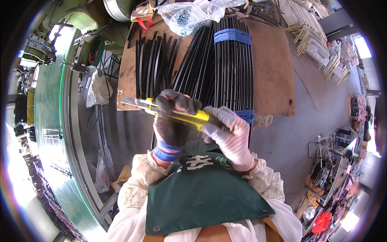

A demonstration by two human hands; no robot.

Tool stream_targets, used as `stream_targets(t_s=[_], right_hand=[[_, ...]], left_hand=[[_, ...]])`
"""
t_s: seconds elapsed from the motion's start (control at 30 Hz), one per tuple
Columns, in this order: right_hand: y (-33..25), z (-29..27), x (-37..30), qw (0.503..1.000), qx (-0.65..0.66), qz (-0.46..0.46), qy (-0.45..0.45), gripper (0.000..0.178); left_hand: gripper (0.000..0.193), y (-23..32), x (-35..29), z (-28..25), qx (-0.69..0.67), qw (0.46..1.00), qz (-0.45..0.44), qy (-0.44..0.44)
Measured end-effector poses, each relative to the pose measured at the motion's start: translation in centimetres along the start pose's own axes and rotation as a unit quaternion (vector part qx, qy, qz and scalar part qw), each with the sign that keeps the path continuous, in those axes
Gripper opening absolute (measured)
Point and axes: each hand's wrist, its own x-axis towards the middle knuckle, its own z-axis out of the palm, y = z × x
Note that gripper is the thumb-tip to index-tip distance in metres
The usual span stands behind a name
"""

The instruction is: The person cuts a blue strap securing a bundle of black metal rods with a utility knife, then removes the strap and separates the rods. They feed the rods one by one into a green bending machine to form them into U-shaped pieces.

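Note:
A yellow utility knife (195, 119) is held up in front of my chest, its blade out and pointing left. My left hand (170, 126), in a dark glove with a blue cuff, is wrapped round the front half of the knife. My right hand (233, 131), in a striped glove with grey fingers, closes on the rear end of the handle. Just beyond both hands, a bundle of black metal strips (234, 72) lies tied with a blue band (232, 36) at its far end and another blue band (244, 116) at its near end.
Loose black strips (151, 66) lie on the brown board (274, 76) left of the bundle. A clear plastic bag (187, 20) of small dark parts sits at the back. Green machinery (80, 14) stands far left; a loaded rack (328, 173) stands right.

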Motion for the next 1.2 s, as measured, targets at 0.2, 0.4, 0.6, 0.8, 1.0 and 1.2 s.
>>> stream_targets(t_s=[0.2, 0.4, 0.6, 0.8, 1.0, 1.2], right_hand=[[-0.4, 1.3, -1.3, 0.998, 0.047, 0.029, -0.015, 0.042], [-0.8, 1.3, -1.9, 0.987, 0.083, 0.138, 0.019, 0.045], [-0.3, 1.4, -2.1, 0.989, 0.072, 0.126, 0.039, 0.046], [0.4, 1.7, -1.9, 0.976, 0.139, 0.158, 0.054, 0.045], [0.6, 2.4, -2.6, 0.986, 0.101, 0.095, 0.088, 0.045], [2.2, 1.8, -2.8, 0.996, -0.04, -0.072, 0.046, 0.047]], left_hand=[[0.031, 0.4, 1.2, 0.8, -0.192, 0.977, -0.008, 0.09], [0.026, 0.2, 1.2, 0.8, -0.067, 0.995, 0.005, 0.073], [0.022, -0.7, 0.7, 1.4, 0.017, 0.986, 0.021, 0.166], [0.019, -0.6, 0.6, 1.5, 0.099, 0.981, 0.042, 0.162], [0.018, -0.5, 1.5, 2.4, 0.045, 0.978, 0.012, 0.203], [0.023, -0.8, 0.7, 1.9, 0.07, 0.975, -0.002, 0.209]])
